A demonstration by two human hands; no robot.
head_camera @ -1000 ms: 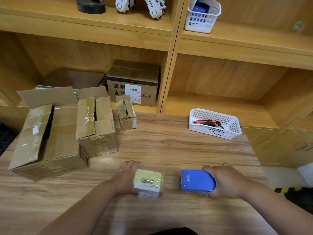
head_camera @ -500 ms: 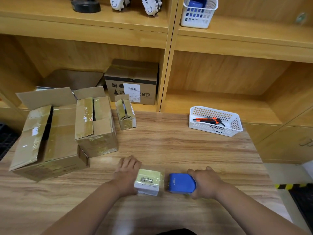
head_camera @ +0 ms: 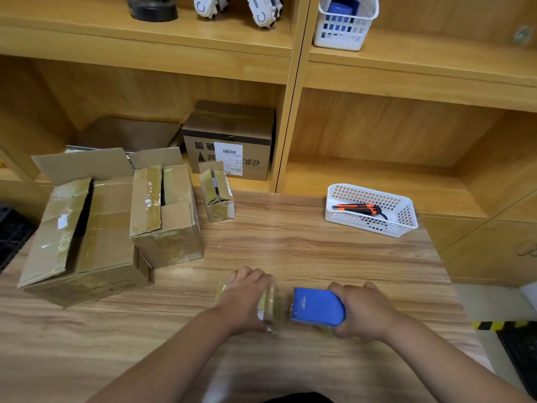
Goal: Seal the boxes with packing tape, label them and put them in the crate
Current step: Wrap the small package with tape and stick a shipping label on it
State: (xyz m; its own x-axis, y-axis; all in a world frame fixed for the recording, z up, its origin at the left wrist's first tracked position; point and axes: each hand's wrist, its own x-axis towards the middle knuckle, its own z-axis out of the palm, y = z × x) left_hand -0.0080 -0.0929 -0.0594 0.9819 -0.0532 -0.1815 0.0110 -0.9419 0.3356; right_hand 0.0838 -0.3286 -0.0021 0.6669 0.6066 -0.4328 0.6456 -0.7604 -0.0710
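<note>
1. Left hand (head_camera: 247,301): fingers curled over the top of a small taped box (head_camera: 268,306) and gripping it. The box sits near the front edge of the table (head_camera: 305,251), at the middle. It is blurred, with a white label edge showing at its near corner.
2. Right hand (head_camera: 363,312): wrapped round the back of a blue tape dispenser (head_camera: 318,306). The dispenser's left end is right against the small taped box; I cannot tell if tape runs between them.
3. Left on the table: a big box (head_camera: 84,228) with its flaps open. A middle box (head_camera: 165,210) touches its right side, its flaps partly up.
4. Farther back, just right of those: a narrow box (head_camera: 218,194), its top gaping.
5. Far right of the table: a white basket (head_camera: 404,219) holding an orange-and-black knife (head_camera: 359,209).
6. Lower shelf behind: a labelled carton (head_camera: 229,141).
7. Upper shelf: a second white basket (head_camera: 345,33) with something blue inside.
</note>
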